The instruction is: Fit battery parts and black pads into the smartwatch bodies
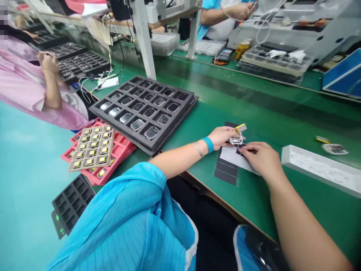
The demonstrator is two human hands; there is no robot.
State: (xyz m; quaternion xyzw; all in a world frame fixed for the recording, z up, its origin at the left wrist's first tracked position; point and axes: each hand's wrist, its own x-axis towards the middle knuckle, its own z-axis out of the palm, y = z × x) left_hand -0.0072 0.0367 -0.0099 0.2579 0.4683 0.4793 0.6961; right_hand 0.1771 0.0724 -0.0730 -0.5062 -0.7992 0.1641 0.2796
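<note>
Green bench: both hands at a small clear-framed part (pixel 236 140).
Left hand (pixel 222 137) pinches it; right hand (pixel 261 156), at 3 o'clock, fingers curled, presses white sheet (pixel 232 157); black foam tray (pixel 145 109) at 10 o'clock.

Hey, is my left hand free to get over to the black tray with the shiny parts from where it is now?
Probably not at once: the left hand holds a small part with a yellow tab. The bare green table between it and the black tray leaves the path open.
</note>
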